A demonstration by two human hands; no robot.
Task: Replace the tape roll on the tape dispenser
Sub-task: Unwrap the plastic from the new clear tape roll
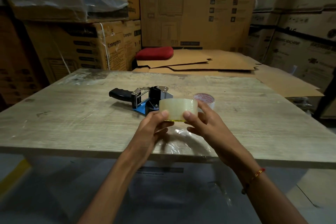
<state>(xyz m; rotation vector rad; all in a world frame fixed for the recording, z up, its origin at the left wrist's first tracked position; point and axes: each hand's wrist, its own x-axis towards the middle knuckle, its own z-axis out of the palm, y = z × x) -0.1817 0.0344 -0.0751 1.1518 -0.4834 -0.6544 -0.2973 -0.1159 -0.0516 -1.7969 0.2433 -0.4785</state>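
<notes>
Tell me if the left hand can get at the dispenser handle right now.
Probably not yet: the left hand is holding the tape roll with the right hand. The handle itself lies uncovered on the table.

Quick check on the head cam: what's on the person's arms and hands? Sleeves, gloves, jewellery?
Both hands are bare, no gloves: left hand, right hand. No sleeves show on either forearm as far as the frame reaches. The only thing worn is a thin red and gold thread bracelet around the right wrist, with small dark beads hanging at its lower end. No rings or watch visible.
</notes>
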